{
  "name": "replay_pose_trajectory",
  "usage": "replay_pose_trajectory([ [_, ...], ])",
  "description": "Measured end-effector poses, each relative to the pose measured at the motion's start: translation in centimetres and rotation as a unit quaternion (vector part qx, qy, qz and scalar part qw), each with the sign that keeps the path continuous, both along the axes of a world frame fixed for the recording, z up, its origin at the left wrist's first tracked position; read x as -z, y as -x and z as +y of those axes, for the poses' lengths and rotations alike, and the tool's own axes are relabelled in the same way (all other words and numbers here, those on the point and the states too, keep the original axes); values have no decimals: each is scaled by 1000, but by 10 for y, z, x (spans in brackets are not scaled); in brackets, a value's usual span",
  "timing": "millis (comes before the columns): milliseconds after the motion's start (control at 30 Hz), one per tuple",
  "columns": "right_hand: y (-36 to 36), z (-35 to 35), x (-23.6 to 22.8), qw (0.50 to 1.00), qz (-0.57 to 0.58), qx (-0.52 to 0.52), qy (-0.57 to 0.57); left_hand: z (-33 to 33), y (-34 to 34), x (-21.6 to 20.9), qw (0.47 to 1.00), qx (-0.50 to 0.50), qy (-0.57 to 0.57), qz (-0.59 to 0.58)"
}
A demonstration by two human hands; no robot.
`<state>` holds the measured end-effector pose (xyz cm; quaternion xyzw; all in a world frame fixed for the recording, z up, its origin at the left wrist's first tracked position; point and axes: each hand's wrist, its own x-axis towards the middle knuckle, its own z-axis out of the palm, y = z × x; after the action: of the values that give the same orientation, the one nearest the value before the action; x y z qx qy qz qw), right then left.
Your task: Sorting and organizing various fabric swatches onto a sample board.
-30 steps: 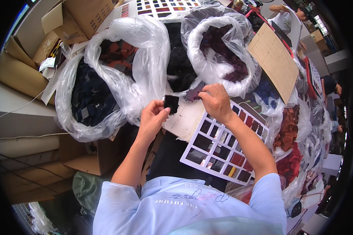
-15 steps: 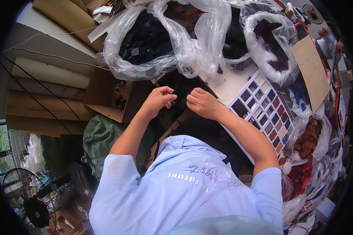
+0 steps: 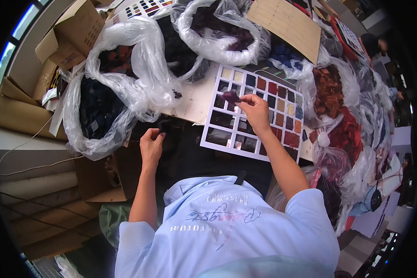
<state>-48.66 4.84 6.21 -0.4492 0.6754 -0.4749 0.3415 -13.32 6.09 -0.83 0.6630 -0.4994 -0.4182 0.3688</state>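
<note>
Pinches dark-purple fuzzy fabric scrap (image 3: 230, 96) in right hand (image 3: 255, 110), best by one edge, above white-gridded rectangular colour-swatch card (image 3: 236, 122), with left hand (image 3: 151, 146) curled apart, contents unclear.

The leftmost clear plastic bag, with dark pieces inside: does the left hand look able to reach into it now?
Probably yes. The left hand appears near the bag, whose mouth gapes open, and only its bunched plastic rim seems to lie between.

Head-worn fisheye, near, facing down over shirt (image 3: 236, 229) toward table (image 3: 197, 99).
</note>
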Motion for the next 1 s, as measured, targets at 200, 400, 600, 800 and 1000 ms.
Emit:
replay_pose_trajectory([
  [200, 104, 28, 30, 980, -126, 152, -3, -69, 161, -55, 970, 210, 8, 121],
  [400, 132, -4, 71, 980, 69, 185, -19, -124, 284, -14, 951, 309, 29, -2],
  [600, 119, -12, 45, 966, 196, 114, -123, -124, 297, -33, 926, 337, 87, -145],
  [800, 116, -17, 28, 915, 386, -24, -118, -122, 300, -38, 799, 465, 224, -308],
  [1000, 135, -29, 34, 833, 536, -136, -19, -147, 305, -52, 701, 584, 267, -311],
])
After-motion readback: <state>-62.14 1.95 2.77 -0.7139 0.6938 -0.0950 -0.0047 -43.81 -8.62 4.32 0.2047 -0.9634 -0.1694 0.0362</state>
